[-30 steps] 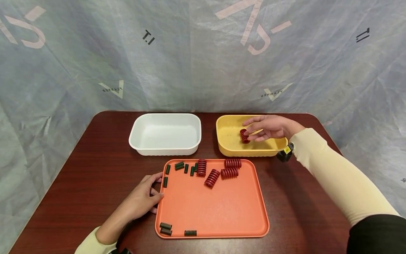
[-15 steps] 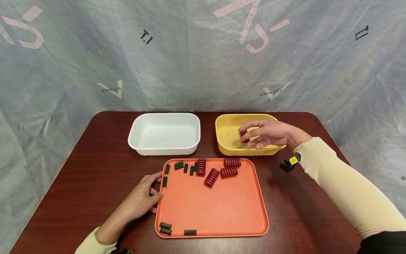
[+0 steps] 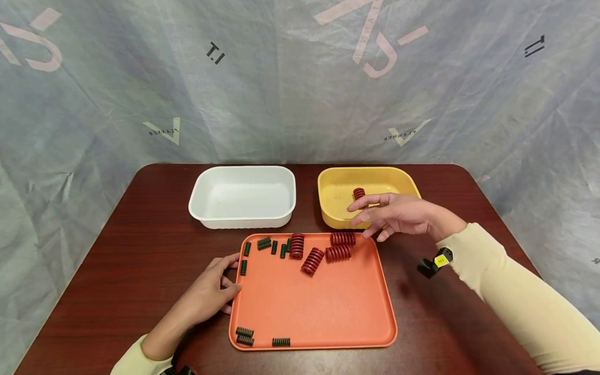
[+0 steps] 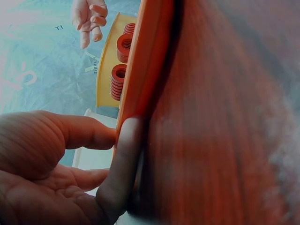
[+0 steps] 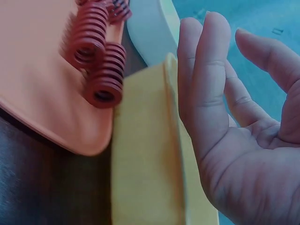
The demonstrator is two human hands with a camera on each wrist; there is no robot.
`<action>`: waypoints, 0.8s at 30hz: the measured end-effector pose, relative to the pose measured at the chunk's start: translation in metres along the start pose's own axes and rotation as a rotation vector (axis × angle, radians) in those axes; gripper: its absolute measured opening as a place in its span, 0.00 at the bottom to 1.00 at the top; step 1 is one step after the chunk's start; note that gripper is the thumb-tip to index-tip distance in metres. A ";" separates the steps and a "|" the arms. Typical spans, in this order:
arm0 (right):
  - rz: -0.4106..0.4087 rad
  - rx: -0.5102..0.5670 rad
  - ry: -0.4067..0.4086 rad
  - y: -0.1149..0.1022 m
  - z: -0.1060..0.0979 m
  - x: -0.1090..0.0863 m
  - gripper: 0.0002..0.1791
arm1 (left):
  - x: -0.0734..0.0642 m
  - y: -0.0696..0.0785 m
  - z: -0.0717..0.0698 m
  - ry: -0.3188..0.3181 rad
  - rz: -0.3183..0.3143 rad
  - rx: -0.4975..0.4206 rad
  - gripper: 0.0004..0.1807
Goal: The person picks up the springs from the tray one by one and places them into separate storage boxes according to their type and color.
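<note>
My left hand (image 3: 211, 291) grips the left rim of the orange tray (image 3: 319, 312); the left wrist view shows the tray edge between its fingers. Over the near rim of the yellow bin (image 3: 334, 216) hovers my right hand (image 3: 398, 213), fingers loosely extended and holding nothing. Behind its fingertips, inside that bin, lies a red coil spring (image 3: 359, 193), partly hidden. Several larger-looking red springs (image 3: 312, 261) rest along the tray's far side. Small green springs (image 3: 264, 243) lie at its far left, and dark ones (image 3: 281, 342) lie along the near edge.
A white bin (image 3: 241, 221) stands behind the tray, to the left of the yellow one. All of it sits on a dark red-brown wooden table (image 3: 140, 250). Grey printed sheeting (image 3: 281, 104) hangs close behind and at both sides.
My right hand has moved from over the red spring in the yellow bin back toward me and down, to the bin's near rim. The left hand stays at the tray.
</note>
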State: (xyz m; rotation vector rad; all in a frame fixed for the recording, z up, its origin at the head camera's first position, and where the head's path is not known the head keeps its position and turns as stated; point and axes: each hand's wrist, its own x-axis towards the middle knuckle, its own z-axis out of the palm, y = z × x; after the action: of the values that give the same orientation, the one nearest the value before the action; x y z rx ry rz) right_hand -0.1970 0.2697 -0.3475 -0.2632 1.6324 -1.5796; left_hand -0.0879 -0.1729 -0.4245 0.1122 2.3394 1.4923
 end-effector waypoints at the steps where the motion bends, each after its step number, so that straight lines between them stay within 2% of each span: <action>1: -0.008 0.007 -0.015 0.002 0.001 0.000 0.20 | 0.000 0.000 0.000 0.000 0.001 0.000 0.37; 7: -0.049 0.060 -0.095 0.015 0.008 -0.002 0.22 | -0.001 0.000 0.000 0.002 0.004 0.002 0.36; 19: -0.066 0.135 -0.144 0.041 0.021 0.000 0.26 | -0.001 0.000 0.000 -0.002 0.025 -0.004 0.37; 24: -0.060 0.132 -0.124 0.048 0.023 -0.001 0.27 | -0.003 -0.001 0.001 -0.006 0.042 -0.015 0.37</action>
State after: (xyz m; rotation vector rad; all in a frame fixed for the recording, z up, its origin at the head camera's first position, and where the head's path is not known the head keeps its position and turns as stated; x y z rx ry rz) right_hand -0.1625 0.2623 -0.3875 -0.3361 1.4310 -1.6749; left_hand -0.0852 -0.1734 -0.4245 0.1624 2.3341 1.5269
